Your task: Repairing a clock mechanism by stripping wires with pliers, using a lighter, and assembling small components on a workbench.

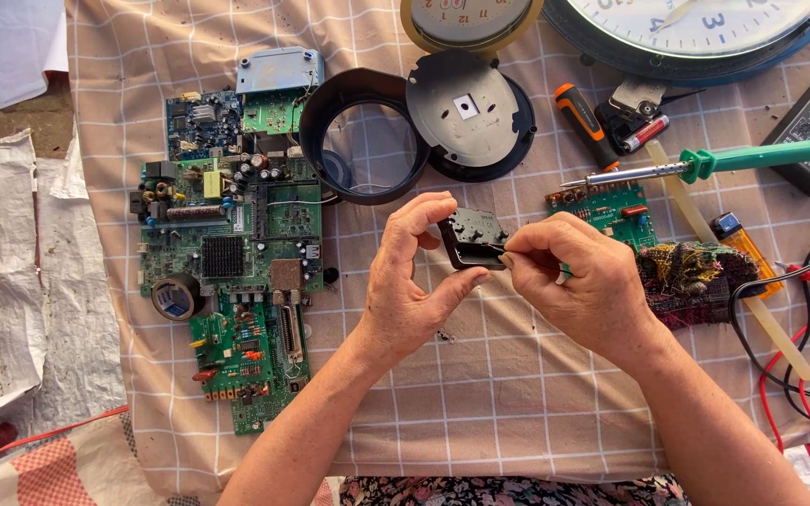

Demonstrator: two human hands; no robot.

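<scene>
The left hand [412,281] pinches a small black box [471,238] above the checked cloth [480,394]. The right hand [578,281] is closed, fingertips touching the box's edge (a soldering iron [705,166] lies near, green boards [236,253] left).

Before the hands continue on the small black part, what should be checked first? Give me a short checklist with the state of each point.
1. Left hand grips the small black module by its edges: ok.
2. Right hand pinches a thin tool at the module's edge: ok; what the tool is, cannot tell.
3. Soldering iron lies apart from both hands, tip pointing left: ok; whether it is hot, cannot tell.
4. Red and black cables lie close to the right forearm: not ok, could snag.
5. Circuit boards lie left of the hands, out of the way: ok.
</scene>
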